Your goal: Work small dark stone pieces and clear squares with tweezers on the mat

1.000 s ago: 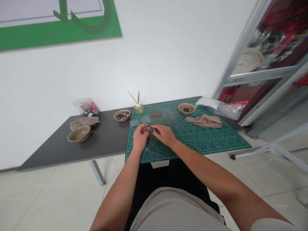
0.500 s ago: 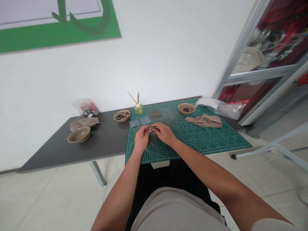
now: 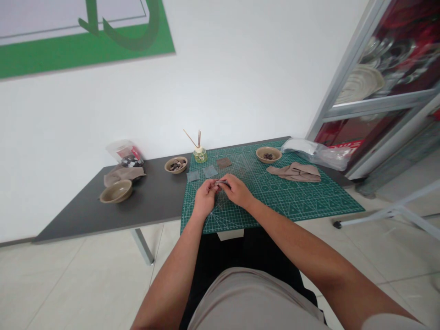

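Note:
Above the green cutting mat (image 3: 288,208), my left hand (image 3: 205,199) and my right hand (image 3: 238,190) meet with fingers pinched. Between their fingertips is a small grey piece of fabric (image 3: 224,183), partly hidden by the fingers. Just beyond my hands lie two bluish-grey cloth squares (image 3: 210,172) and a brown cloth square (image 3: 224,162). A bowl of small dark and light pieces (image 3: 176,166) stands left of the mat. Another bowl (image 3: 268,151), with a few dark pieces inside, is on the mat's far right part.
A reed diffuser (image 3: 200,154) stands at the mat's back left corner. Crumpled brown cloth (image 3: 295,172) and a clear plastic bag (image 3: 318,153) lie at the right. On the grey table (image 3: 151,206), a bowl (image 3: 117,195), brown cloth (image 3: 120,174) and a plastic bag (image 3: 124,151) sit left.
My fingers have shifted slightly around the grey fabric, and more of its bluish-grey edge shows now. The camera view has turned a little to the left.

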The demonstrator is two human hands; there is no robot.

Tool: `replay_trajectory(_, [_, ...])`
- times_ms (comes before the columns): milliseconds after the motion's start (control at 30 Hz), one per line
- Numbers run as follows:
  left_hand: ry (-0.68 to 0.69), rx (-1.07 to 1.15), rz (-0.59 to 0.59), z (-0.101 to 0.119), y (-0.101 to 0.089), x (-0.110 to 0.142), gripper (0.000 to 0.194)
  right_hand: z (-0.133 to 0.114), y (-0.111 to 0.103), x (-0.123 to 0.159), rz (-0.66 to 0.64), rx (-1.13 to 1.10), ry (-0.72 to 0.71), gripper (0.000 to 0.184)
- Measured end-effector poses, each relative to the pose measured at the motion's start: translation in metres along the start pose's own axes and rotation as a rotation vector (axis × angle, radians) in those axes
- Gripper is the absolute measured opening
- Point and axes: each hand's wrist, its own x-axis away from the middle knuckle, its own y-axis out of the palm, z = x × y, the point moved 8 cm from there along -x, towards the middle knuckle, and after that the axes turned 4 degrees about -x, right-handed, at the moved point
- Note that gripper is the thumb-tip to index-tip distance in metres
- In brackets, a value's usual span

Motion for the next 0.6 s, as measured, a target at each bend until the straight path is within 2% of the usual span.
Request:
replay_trajectory(133, [-0.007,0.006,0.049,-0.003,-0.004,0.002,0.021,-0.004,0.004,0.0,-0.031,0.051,-0.048,0.012])
replay_trajectory(300, [0.039,-0.134,0.023,0.006,0.0,0.002,0.02,-0.008,0.0,0.001,0.0,0.049,-0.1,0.014])
replay_trajectory(433, [0.028,-0.111,0.051,0.007,-0.003,0.003,0.022,-0.008,0.002,0.001,-0.016,0.069,-0.115,0.013])
replay_trajectory(600, [0.043,-0.135,0.016,0.007,0.0,0.002,0.018,-0.007,0.001,0.001,0.003,0.055,-0.095,0.012])
